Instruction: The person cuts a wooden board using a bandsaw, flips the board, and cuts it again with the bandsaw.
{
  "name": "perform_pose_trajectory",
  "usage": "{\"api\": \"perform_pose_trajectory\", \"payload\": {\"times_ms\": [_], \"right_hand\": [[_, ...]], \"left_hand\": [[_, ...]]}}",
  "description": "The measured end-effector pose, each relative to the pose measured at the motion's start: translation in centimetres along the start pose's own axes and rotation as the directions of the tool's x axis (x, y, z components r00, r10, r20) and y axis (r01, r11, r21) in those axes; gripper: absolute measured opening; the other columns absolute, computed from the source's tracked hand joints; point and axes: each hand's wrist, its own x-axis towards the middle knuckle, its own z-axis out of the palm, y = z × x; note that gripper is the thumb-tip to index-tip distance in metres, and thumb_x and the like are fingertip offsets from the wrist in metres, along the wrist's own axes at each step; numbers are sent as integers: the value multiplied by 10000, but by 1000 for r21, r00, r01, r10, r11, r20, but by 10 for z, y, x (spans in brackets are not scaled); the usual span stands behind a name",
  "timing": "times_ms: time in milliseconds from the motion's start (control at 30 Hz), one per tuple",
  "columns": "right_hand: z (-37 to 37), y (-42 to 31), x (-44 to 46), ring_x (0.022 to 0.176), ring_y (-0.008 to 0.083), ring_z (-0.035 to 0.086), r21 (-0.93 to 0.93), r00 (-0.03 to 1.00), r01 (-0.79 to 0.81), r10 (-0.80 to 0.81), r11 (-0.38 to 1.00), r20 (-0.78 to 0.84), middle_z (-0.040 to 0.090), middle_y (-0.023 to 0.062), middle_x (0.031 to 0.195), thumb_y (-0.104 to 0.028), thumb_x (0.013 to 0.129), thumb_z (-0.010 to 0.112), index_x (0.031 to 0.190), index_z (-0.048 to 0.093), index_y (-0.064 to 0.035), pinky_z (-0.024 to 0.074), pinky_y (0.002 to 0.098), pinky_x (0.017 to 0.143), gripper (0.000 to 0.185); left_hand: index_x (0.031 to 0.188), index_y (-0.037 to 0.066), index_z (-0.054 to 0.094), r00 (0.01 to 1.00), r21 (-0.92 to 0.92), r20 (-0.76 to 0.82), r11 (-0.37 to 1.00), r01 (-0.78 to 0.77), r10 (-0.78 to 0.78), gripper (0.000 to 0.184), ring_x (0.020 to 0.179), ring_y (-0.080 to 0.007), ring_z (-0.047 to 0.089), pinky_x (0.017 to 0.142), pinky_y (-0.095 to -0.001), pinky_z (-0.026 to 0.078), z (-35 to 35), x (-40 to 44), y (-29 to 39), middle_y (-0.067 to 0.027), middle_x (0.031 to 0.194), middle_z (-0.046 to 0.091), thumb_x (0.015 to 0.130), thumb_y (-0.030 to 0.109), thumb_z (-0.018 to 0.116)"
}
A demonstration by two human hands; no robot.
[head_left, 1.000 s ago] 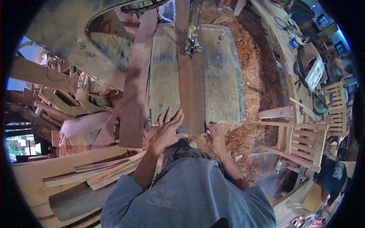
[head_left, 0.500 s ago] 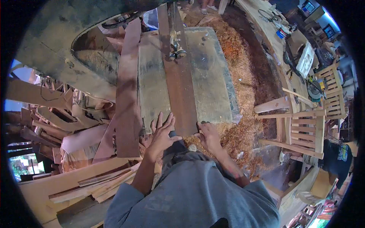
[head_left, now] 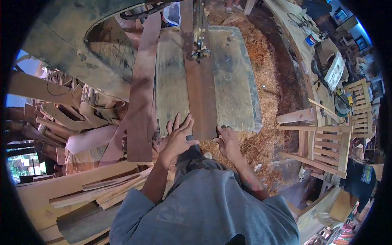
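A long reddish-brown board (head_left: 201, 94) lies flat across a worn saw table (head_left: 233, 81) and runs beneath the blade guide (head_left: 200, 52) of a large bandsaw. My left hand (head_left: 179, 136) rests at the table's near edge, fingers spread, touching the board's left side near its end. At the right corner of the same end, my right hand (head_left: 228, 143) has its fingers bent against the board's edge. Neither hand wraps round the board. The blade itself is hard to make out.
The saw's big frame (head_left: 61, 45) fills the upper left. Another board (head_left: 143, 94) leans beside the table, near piled offcuts (head_left: 77, 110). Sawdust (head_left: 265, 77) lies to the right, with a workbench (head_left: 294, 32) and a slatted wooden piece (head_left: 326, 149). A person's feet (head_left: 233, 8) show at the top.
The view swings left, then partly back right. The board's near end has moved slightly forward with my hands. My right hand's fingers look a little more bent.
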Motion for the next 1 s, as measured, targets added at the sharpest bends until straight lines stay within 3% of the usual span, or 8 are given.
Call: {"api": "perform_pose_trajectory", "payload": {"times_ms": [833,1000], "right_hand": [[-2,3,16,1027,360,567,-101,998,-26,31,995,46,624,150,1079,-142,818,784,1264,651,-11,430,475,891,484],[-2,1,18,1040,362,568,-137,1000,-10,13,991,18,630,148,1092,-105,805,773,1257,647,-9,428,479,895,479]], "left_hand": [[1548,-6,428,1000,11,-14,1000,-21,21,984,1580,-415,162,1231,-598,87,-7,14,-3,-134,1672,350,756,392,855],[1554,6,425,1000,-42,13,999,17,-16,995,1589,-404,142,1228,-644,69,-8,17,-3,-114,1688,323,746,395,857]]}}
